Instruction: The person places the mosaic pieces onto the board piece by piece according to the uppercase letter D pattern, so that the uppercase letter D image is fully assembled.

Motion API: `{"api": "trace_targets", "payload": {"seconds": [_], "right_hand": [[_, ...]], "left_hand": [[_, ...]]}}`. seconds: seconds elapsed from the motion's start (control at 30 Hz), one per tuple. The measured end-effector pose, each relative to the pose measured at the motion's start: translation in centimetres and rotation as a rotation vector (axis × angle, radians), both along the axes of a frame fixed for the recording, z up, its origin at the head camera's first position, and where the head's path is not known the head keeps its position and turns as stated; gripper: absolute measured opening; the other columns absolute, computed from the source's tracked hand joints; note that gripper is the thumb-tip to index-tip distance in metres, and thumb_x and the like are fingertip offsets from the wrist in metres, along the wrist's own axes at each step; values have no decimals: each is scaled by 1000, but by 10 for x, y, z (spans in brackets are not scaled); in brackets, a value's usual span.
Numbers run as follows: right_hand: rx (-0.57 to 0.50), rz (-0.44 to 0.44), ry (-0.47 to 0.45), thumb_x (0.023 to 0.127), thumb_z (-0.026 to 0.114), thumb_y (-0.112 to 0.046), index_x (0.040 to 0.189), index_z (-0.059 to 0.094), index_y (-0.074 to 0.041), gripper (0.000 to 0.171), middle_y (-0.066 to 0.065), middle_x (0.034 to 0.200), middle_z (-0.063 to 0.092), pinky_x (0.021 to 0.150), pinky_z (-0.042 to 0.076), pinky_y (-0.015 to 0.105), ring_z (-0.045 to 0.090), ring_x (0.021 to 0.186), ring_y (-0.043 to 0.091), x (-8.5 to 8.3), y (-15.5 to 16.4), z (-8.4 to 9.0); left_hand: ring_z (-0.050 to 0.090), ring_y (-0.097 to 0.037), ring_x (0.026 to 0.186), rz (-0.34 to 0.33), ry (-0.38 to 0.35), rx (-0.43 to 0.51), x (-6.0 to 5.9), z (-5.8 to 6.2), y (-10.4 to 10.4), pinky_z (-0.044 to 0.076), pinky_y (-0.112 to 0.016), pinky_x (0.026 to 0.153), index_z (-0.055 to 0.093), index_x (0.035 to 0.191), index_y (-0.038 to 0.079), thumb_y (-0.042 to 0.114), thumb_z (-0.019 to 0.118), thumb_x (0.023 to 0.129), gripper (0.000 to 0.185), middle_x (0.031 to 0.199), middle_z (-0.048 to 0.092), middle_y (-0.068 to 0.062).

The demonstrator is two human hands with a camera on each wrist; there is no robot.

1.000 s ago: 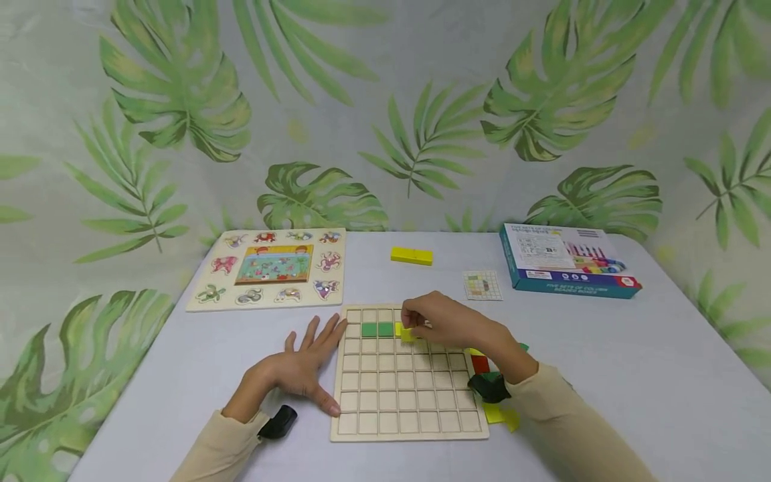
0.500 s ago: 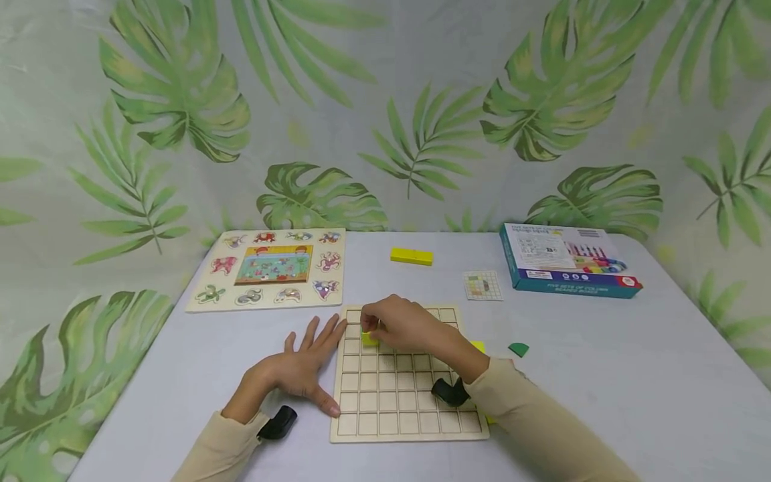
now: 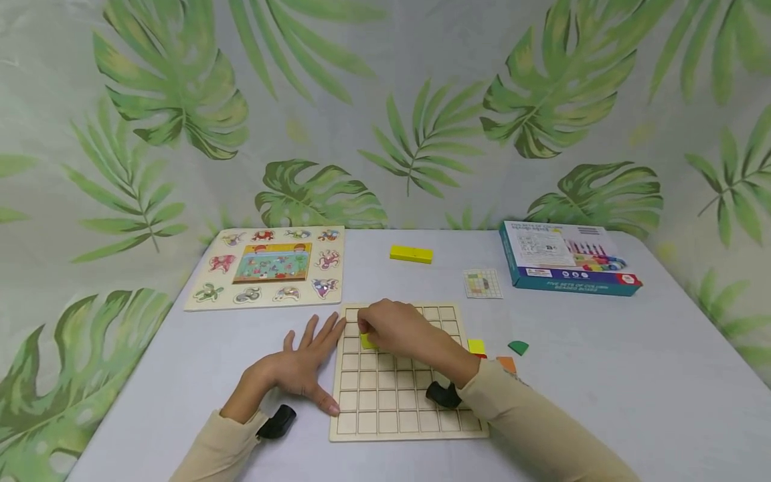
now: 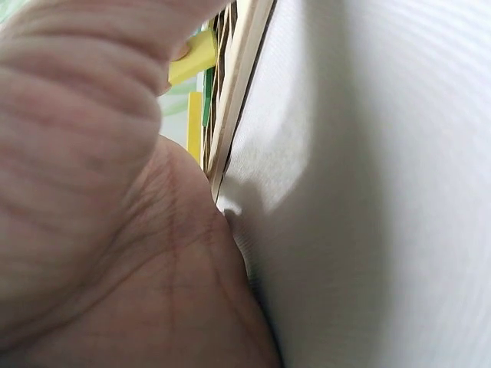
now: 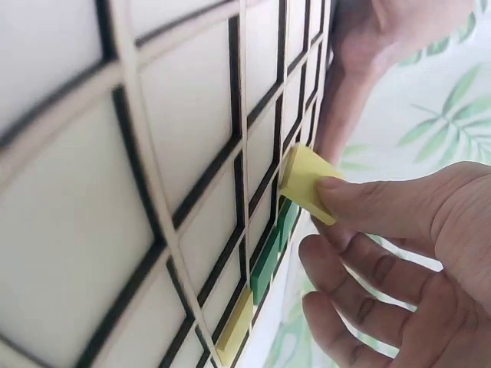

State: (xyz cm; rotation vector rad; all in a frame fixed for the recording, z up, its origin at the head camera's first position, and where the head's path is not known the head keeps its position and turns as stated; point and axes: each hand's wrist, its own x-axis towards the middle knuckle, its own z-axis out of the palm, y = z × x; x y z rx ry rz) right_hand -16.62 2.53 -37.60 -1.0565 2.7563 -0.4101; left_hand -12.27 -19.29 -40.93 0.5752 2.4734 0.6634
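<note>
Head view: left hand (image 3: 299, 370) lying flat on the table (image 3: 602, 375), fingers spread wide, fingertips touching the left edge of the wooden grid board (image 3: 400, 402). Right hand (image 3: 394, 329) over the board's upper left cells, pinching a small yellow block (image 3: 368, 341) at about 9 o'clock from the knuckles. Loose yellow (image 3: 476, 346), orange (image 3: 507, 363) and green (image 3: 518, 347) pieces just off the board at 3 o'clock. Yellow bar (image 3: 411, 254) at 12 o'clock, small pattern card (image 3: 482, 283) and teal box (image 3: 566, 258) toward 2 o'clock, animal puzzle board (image 3: 271, 266) toward 10 o'clock.

Left wrist view: palm close and blurred, pressed on the table beside the board's edge (image 4: 244, 84); yellow block (image 4: 193, 57) visible at 12 o'clock; spread of the fingers impossible to tell here.

Right wrist view: thumb and forefinger pinching the yellow block (image 5: 307, 182), tilted against the grid board (image 5: 115, 199); remaining fingers (image 5: 345, 291) loosely curled below. Green piece (image 5: 270, 257) and yellow piece (image 5: 234, 330) seated in cells toward 6 o'clock.
</note>
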Motion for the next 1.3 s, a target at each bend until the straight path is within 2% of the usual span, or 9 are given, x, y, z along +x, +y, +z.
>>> {"api": "trace_targets", "payload": {"seconds": [0.1,0.3,0.43,0.53,0.67,0.8,0.93,1.17,1.3], "right_hand": [[28,11,23,92,69,-8,92,70,-14,6,-4,86,70,64,51,27,59,73,8,1,-1,-2],[74,46,126,90,71,-8,97,79,-14,12,-2,97,74,78,58,30,69,92,14,6,2,-5],[87,78,198,88,74,-7,89,82,-16,12,-2,89,72,67,57,28,67,81,11,10,6,-6],[91,81,225,87,76,-9,88,81,-16,8,-2,87,71,64,55,28,65,78,11,11,7,-5],[95,65,199,87,77,-11,92,79,-15,7,-2,92,73,70,57,30,69,85,13,11,5,-5],[94,66,177,87,77,-13,89,78,-16,4,-4,89,72,70,57,30,68,83,12,10,5,-5],[75,47,149,88,75,-12,93,79,-17,8,-3,93,71,73,57,32,68,86,13,14,13,-2],[9,-19,40,88,76,-18,101,76,-17,12,-4,101,70,75,54,34,64,89,14,20,63,4],[-13,-103,-7,87,78,-19,98,73,-17,12,-4,99,69,74,52,34,61,86,14,19,103,8]], "left_hand": [[-26,-42,150,3,-5,9,1,2,0,-13,-78,107,-7,161,13,53,92,61,147,167,-20,-11],[-24,-44,150,-3,-5,18,3,5,1,-11,-79,107,-8,161,11,51,92,62,146,167,-20,-13],[-23,-45,150,-5,3,3,2,5,2,-10,-79,107,-8,161,11,52,91,63,145,167,-20,-13],[-23,-45,150,-10,11,-14,1,5,2,-10,-80,107,-8,161,11,53,90,64,144,167,-20,-14],[-23,-45,150,-12,13,-28,2,5,1,-10,-79,107,-8,161,11,54,89,65,143,167,-20,-13],[-23,-45,150,-12,13,-35,3,4,3,-10,-79,107,-8,161,11,54,89,66,143,167,-20,-13],[-23,-45,150,-15,15,-48,4,3,2,-10,-79,107,-9,161,10,56,88,66,142,167,-20,-14],[-27,-43,149,-10,3,-70,4,4,3,-12,-78,108,-11,160,9,54,87,68,142,166,-22,-13],[-28,-42,149,-10,-11,-69,4,4,5,-13,-77,108,-12,160,9,53,86,69,141,167,-22,-12]]}}
